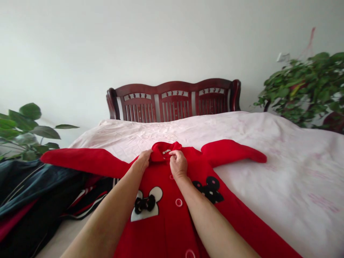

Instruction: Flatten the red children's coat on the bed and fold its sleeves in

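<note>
A red coat lies front up and spread out, both sleeves stretched to the sides. Large round buttons run down its front, and it bears a white patch with a black bow and a black patch. At the collar, my left hand pinches the edge on the left side. My right hand has its fingers curled closed on the collar's right side, beside a small pale label. The fingertips of both hands are partly hidden.
Pale bedding covers the surface beneath the coat. Dark folded clothes lie at the left, partly under a sleeve. A carved wooden headboard stands at the back against the wall. Leafy plants flank both sides.
</note>
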`<state>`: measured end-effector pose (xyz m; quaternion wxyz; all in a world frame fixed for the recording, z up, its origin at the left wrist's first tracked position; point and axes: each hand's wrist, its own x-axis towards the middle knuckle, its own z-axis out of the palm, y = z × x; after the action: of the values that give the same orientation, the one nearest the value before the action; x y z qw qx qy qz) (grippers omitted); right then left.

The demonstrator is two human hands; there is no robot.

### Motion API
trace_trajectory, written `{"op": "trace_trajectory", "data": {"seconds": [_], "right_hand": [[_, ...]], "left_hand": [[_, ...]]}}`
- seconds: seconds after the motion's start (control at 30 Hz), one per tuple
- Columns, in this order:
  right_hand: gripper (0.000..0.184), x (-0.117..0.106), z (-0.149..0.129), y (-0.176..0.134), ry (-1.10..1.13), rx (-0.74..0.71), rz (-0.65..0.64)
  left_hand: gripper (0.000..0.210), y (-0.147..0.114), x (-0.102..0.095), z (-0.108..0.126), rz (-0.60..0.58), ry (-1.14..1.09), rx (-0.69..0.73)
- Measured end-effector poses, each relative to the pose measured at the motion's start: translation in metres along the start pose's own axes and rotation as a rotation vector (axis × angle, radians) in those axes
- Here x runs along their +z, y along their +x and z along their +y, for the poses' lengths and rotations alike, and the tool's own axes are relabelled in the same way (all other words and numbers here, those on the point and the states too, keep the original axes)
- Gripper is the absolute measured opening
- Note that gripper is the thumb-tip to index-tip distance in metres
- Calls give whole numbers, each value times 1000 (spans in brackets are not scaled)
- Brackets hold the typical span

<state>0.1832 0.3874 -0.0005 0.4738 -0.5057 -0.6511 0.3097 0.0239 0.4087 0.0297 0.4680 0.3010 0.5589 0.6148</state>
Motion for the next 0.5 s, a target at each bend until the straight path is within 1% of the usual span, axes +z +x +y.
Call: {"op": "trace_trajectory", "data": {"seconds": [0.03, 0.1, 0.17, 0.23, 0.3, 0.33, 0.4, 0.5], "right_hand": [[36, -3, 2, 4, 72, 62, 54], [36, -10, 5, 16, 228, 175, 101], [33, -18, 5, 29, 385, 269, 99], [26, -27, 2, 41, 527, 334, 77], [14, -36, -2, 49, 648, 361, 45], [11, -41, -5, 50, 703, 360, 26], [20, -51, -12, 45, 803, 337, -27], [32, -61, -26, 27, 908, 275, -123]], "left_hand": [[38, -2, -1, 2, 0, -23, -42], [38, -10, -2, 6, -11, -70, -99], [37, -23, -5, 10, -28, -123, -106], [30, -38, -10, 15, -48, -167, -99], [15, -54, -17, 22, -70, -201, -87], [12, -61, -21, 26, -78, -211, -80], [14, -73, -29, 35, -85, -214, -62], [17, -83, -35, 51, -78, -158, -21]]}}
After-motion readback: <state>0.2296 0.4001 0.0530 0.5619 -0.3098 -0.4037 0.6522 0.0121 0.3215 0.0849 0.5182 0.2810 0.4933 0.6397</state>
